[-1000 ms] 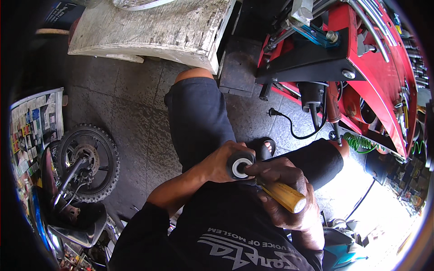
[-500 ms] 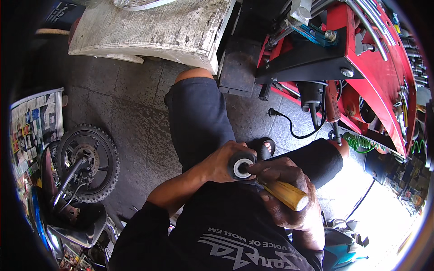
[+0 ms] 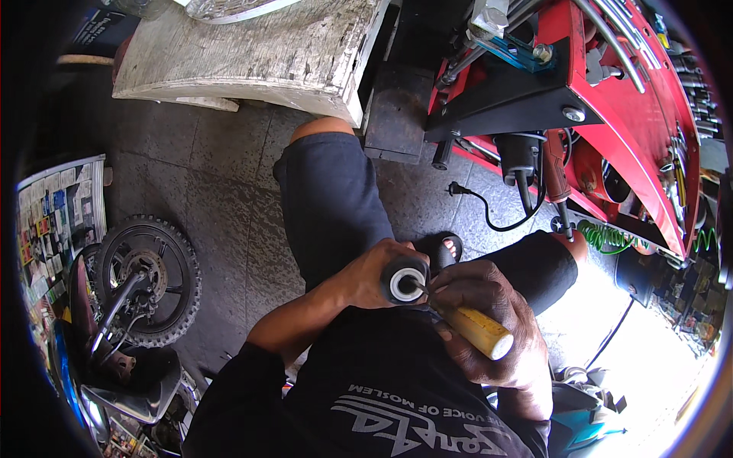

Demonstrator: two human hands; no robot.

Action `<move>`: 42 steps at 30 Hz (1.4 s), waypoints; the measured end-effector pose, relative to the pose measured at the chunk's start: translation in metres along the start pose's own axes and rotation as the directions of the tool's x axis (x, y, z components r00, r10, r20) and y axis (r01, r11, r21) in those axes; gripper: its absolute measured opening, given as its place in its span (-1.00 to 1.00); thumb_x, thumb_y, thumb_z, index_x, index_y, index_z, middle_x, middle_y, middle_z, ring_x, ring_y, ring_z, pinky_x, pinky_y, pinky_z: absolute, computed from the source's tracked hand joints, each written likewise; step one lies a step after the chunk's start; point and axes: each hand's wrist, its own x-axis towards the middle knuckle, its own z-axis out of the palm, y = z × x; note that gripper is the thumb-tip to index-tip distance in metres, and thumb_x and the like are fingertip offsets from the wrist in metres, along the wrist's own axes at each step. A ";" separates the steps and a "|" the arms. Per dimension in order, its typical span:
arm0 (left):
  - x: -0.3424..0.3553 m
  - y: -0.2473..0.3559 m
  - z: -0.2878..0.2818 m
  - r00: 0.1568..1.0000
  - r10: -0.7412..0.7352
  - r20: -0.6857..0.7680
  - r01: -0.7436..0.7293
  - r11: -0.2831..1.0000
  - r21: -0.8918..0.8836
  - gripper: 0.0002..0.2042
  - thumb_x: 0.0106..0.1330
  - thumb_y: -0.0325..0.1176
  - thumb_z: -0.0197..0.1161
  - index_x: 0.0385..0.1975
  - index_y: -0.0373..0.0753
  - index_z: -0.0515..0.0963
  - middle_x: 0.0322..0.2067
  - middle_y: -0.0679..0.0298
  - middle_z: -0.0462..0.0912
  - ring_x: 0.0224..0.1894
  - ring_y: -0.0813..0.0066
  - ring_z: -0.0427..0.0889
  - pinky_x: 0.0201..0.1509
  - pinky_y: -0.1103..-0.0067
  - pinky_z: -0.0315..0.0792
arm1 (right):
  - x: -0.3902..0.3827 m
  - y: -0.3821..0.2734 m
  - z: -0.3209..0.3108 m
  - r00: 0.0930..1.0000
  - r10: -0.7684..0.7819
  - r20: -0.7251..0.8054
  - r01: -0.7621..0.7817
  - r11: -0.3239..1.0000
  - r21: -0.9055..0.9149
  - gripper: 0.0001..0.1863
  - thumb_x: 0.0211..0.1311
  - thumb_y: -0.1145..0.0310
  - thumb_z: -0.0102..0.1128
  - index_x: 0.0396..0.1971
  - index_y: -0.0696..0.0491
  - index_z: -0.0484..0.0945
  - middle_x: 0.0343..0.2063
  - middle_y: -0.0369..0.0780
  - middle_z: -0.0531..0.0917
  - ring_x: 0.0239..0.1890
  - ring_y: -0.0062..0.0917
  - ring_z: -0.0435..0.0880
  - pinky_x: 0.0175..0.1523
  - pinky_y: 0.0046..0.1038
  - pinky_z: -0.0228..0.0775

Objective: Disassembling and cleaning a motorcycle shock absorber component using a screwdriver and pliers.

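Observation:
My left hand is wrapped around a black cylindrical part, whose round end with a pale ring and a dark central hole faces up. Across from it, my right hand grips a tool with a yellow handle, probably a screwdriver. Its thin dark shaft points left, and the end is at the mouth of the hole; how deep it reaches I cannot tell. The fingers of my right hand are close beside the ring. Both hands are in front of my black shirt, above my lap.
A worn whitish wooden table stands ahead. At the right is a red metal tool stand with a power tool and a loose plug cord. A knobbly-tyred wheel is at the left, and a green coiled hose lies at the right.
The fingers of my right hand have drawn back a little from the ring, and the thin shaft now shows at the hole. The yellow handle has shifted slightly left.

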 end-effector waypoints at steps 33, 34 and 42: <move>-0.003 -0.002 -0.001 1.000 -0.011 0.023 0.011 1.000 -0.026 -0.74 -0.07 -0.40 0.54 -0.48 -0.25 0.54 -0.49 0.29 0.63 -0.38 0.35 0.58 -0.22 0.44 0.44 | 0.004 0.000 0.008 1.000 0.004 -0.009 -0.004 1.000 -0.024 -0.37 -0.12 0.71 0.42 0.05 0.08 0.47 -0.10 -0.08 0.72 -0.07 -0.21 0.72 0.00 -0.24 0.59; -0.004 -0.003 -0.001 1.000 0.002 0.029 -0.001 1.000 -0.025 -0.73 -0.08 -0.40 0.55 -0.46 -0.25 0.54 -0.48 0.28 0.63 -0.37 0.35 0.59 -0.22 0.44 0.45 | 0.004 0.000 0.008 1.000 -0.003 -0.008 0.002 0.999 -0.035 -0.37 -0.12 0.71 0.42 0.05 0.08 0.47 -0.10 -0.08 0.72 -0.07 -0.21 0.72 0.00 -0.24 0.59; -0.008 -0.009 -0.001 0.999 -0.021 0.033 0.024 0.994 -0.103 -0.64 -0.12 -0.42 0.59 -0.34 -0.31 0.58 -0.41 0.20 0.64 -0.37 0.36 0.62 -0.22 0.47 0.47 | 0.003 0.007 0.006 0.995 -0.088 0.050 0.090 0.995 -0.036 -0.21 -0.29 0.62 0.42 0.14 0.20 0.40 0.02 0.01 0.60 0.03 -0.02 0.63 0.12 -0.12 0.51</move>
